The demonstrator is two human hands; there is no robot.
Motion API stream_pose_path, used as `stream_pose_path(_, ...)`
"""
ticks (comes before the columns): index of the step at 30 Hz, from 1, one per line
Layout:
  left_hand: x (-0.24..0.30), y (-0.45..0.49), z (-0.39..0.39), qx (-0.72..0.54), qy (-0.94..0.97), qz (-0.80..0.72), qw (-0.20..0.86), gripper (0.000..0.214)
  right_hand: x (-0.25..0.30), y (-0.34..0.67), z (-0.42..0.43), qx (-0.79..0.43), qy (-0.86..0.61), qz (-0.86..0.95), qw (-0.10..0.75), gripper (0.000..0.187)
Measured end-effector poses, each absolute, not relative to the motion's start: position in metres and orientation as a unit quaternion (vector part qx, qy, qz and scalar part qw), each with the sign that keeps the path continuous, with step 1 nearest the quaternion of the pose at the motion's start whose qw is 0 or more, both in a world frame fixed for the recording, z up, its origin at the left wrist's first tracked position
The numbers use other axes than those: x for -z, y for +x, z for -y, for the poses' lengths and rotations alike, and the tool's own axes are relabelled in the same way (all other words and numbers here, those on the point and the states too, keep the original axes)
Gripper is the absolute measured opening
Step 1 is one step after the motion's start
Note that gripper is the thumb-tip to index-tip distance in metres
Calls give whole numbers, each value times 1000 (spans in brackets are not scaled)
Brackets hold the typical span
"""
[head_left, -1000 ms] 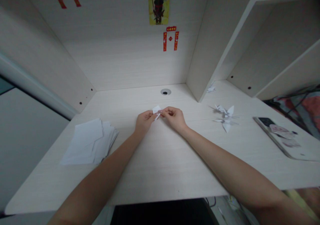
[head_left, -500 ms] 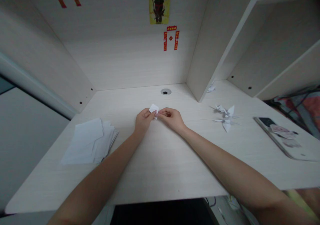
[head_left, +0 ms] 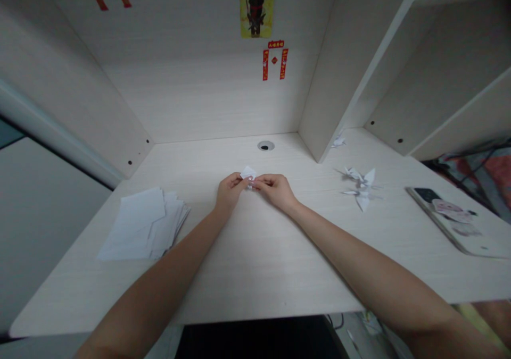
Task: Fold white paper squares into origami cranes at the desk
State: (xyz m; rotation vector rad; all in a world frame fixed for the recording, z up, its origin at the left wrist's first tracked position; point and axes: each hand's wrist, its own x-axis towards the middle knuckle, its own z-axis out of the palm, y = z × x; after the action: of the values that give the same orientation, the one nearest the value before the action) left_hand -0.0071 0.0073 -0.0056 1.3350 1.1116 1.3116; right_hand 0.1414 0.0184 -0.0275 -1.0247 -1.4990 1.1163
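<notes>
A small folded piece of white paper [head_left: 248,172] is held between my two hands at the middle of the desk. My left hand [head_left: 231,189] pinches it from the left, thumb on top. From the right, the fingertips of my right hand [head_left: 275,188] close on its lower edge, meeting the left thumb. The fingers cover the lower part of the paper, so the fold there is hidden. To the right lie folded paper cranes [head_left: 361,181], and on the left is a pile of white paper sheets [head_left: 139,223].
A phone [head_left: 455,220] with stickers on its back lies at the right of the desk [head_left: 247,274]. An upright partition [head_left: 339,82] stands behind the cranes. A round cable hole [head_left: 265,145] sits near the back panel. Another white folded paper [head_left: 338,142] lies beside the partition.
My right fingers have closed in flatter along the paper's lower edge, against the left thumb. The paper has tilted slightly. The view has shifted a little; the other things stay put.
</notes>
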Motion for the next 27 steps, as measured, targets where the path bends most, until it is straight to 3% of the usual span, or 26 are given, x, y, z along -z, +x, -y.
stream_pose_path(27,0,-4,-1,-559,515,-486,431,25,23,140,-14,-487,-431,617,443,31)
